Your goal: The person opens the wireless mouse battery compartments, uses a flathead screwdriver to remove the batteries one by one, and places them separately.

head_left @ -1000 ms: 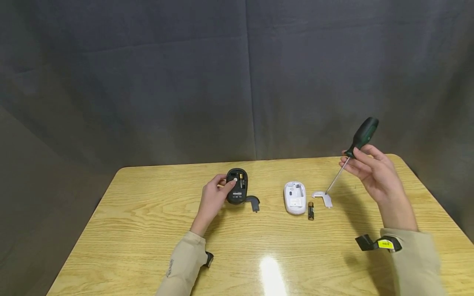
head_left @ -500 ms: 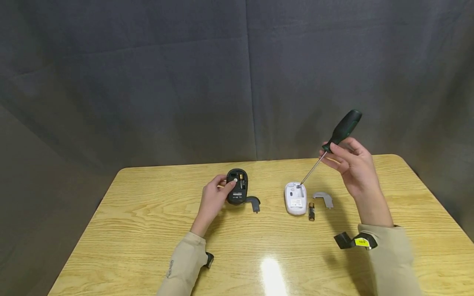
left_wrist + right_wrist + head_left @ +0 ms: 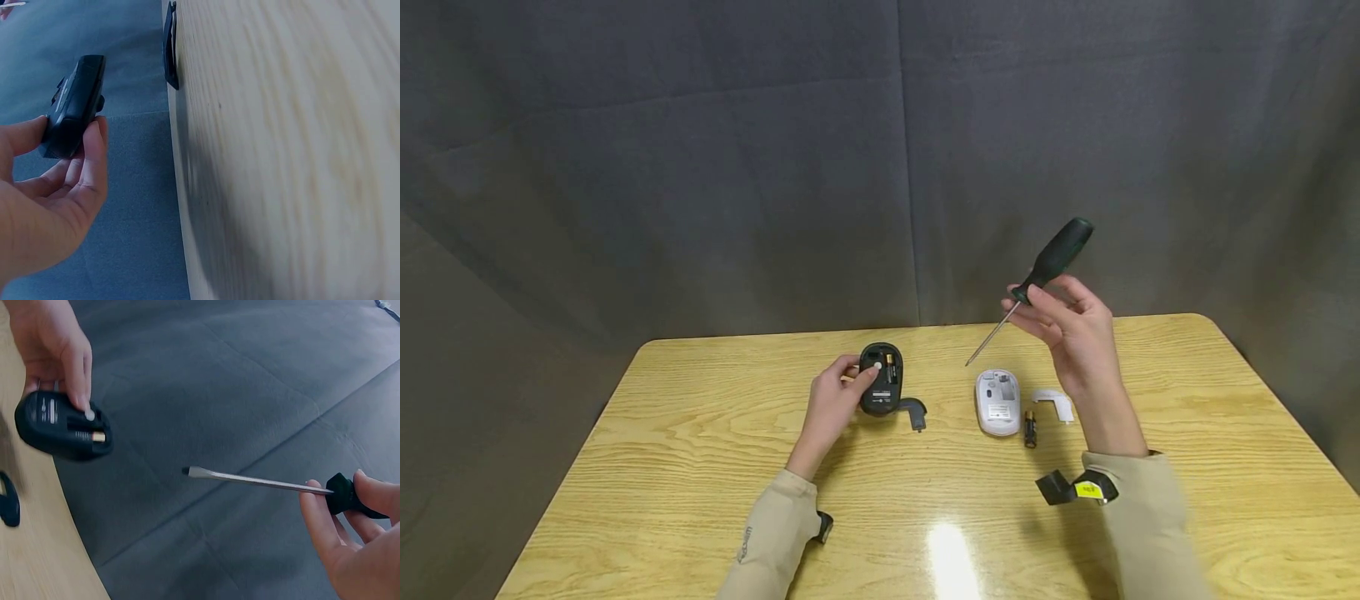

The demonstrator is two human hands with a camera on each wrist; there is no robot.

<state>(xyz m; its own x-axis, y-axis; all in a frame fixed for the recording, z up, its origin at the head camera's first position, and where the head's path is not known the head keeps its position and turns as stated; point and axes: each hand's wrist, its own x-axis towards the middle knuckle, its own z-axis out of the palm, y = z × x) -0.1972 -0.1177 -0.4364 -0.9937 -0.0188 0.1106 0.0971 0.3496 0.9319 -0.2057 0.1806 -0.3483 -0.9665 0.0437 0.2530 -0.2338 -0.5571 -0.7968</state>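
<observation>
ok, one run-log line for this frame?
left hand: holds black mouse, underside up, battery in | right hand: holds screwdriver raised | white mouse, loose battery, both covers on table

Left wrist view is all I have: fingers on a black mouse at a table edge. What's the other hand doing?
Observer: The right hand holds a green-handled screwdriver up in the air, tip pointing toward the black mouse.
Operator: Is the mouse closed up?
Observer: No. Its underside faces up, compartment open with a battery inside; the left hand has a fingertip in the compartment.
Operator: Where's its cover?
Observer: A black cover lies on the table just right of it.
Operator: Anything else out there?
Observer: A white mouse, also opened, with a loose battery and a white cover beside it.
</observation>
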